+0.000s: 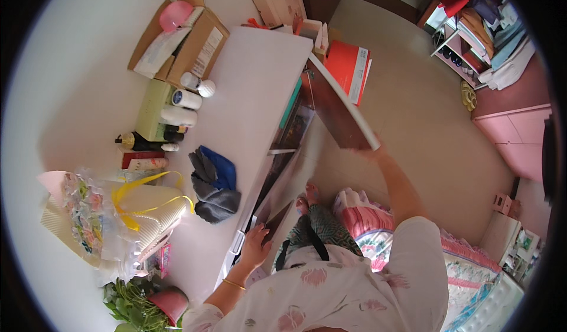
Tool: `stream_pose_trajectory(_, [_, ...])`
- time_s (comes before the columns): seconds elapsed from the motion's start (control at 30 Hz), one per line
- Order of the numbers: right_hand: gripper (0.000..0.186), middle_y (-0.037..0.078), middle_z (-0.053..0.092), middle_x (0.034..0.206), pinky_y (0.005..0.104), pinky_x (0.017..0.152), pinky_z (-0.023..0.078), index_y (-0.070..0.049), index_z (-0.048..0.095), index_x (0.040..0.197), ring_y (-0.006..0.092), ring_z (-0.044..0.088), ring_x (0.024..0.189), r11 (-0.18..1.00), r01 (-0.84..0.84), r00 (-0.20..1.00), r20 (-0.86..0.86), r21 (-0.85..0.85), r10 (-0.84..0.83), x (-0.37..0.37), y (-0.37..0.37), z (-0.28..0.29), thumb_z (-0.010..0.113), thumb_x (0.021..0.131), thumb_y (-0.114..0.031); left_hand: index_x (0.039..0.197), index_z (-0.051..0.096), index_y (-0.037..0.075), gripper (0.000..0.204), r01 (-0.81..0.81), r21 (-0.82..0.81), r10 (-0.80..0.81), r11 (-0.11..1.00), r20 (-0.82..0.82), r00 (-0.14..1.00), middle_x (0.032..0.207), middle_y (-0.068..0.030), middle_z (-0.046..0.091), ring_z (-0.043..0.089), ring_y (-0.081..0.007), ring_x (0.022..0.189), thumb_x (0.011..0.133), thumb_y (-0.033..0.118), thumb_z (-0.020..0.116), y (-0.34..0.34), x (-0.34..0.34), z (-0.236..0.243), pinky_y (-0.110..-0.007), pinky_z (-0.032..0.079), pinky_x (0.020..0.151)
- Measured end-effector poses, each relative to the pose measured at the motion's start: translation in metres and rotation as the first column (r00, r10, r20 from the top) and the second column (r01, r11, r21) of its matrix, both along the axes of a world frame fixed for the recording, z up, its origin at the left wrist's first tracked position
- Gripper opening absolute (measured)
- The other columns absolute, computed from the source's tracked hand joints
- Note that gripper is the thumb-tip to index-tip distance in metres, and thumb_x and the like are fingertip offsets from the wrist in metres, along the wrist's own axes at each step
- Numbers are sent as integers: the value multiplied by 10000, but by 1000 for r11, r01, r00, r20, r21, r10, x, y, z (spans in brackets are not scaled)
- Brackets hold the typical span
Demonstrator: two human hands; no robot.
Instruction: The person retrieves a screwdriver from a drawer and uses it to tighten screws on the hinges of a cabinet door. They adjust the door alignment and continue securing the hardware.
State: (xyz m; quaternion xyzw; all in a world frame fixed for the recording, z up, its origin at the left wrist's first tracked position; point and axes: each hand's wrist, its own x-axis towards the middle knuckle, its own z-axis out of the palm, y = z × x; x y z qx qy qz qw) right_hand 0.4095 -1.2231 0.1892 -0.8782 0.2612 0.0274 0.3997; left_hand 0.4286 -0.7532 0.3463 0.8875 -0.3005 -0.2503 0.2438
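Observation:
Along the left stands a long white cabinet (254, 95) with compartments showing on its front side. My right hand (375, 149), slightly blurred, grips the outer edge of its far door (336, 104), which is swung out toward the middle of the room. The door has a white edge and a dark glossy face. My left hand (256, 246) is at the near end of the cabinet front, beside a white handle (238, 242). Its fingers are stretched out next to a dark panel (277, 221); whether they touch it I cannot tell.
On the cabinet top lie a grey and blue cloth (215, 187), white bottles (180, 117), an opened cardboard box (198, 48) and a wrapped bouquet (88, 214). A red-orange box (347, 69) stands behind the door. A bed (466, 273) is at the right, a potted plant (168, 305) near left.

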Motion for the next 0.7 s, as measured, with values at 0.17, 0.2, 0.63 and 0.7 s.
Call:
stream_pose_trajectory(0.17, [267, 52, 631, 813, 310, 601, 447, -45, 597, 948, 160, 612, 758, 736, 503, 851, -112, 453, -512, 23, -56, -10, 630, 769, -240, 1047, 559, 19, 361, 78, 86, -80, 993, 26, 996, 1183, -182, 489, 462, -344, 1074, 720, 156, 626, -1, 4, -7, -395, 379, 923])
stream_pose_trajectory(0.2, [267, 53, 632, 799, 310, 599, 448, -44, 599, 945, 159, 613, 748, 814, 462, 881, -73, 353, -468, 18, -73, -15, 627, 772, -246, 1049, 558, 17, 361, 106, 89, -108, 990, 25, 994, 1185, -183, 487, 459, -345, 1078, 724, 159, 625, -10, 6, -7, -395, 377, 925])
stream_pose_trajectory(0.63, [327, 109, 641, 917, 361, 737, 470, -121, 620, 1025, 272, 607, 855, 998, 65, 976, -209, -1, -64, 43, -153, 26, 612, 776, -333, 1013, 548, 43, 320, -159, 172, 176, 972, -91, 980, 1115, -151, 529, 487, -331, 1040, 734, 183, 622, -174, 26, -20, -377, 383, 903])
stream_pose_trajectory(0.7, [325, 87, 639, 950, 340, 760, 468, -138, 617, 1051, 248, 607, 880, 996, 75, 982, -176, 50, -65, 44, -156, 41, 619, 778, -315, 1010, 554, 40, 323, -266, 195, 285, 944, -79, 955, 1093, -142, 546, 497, -324, 1037, 743, 209, 618, -184, 27, -22, -375, 391, 897])
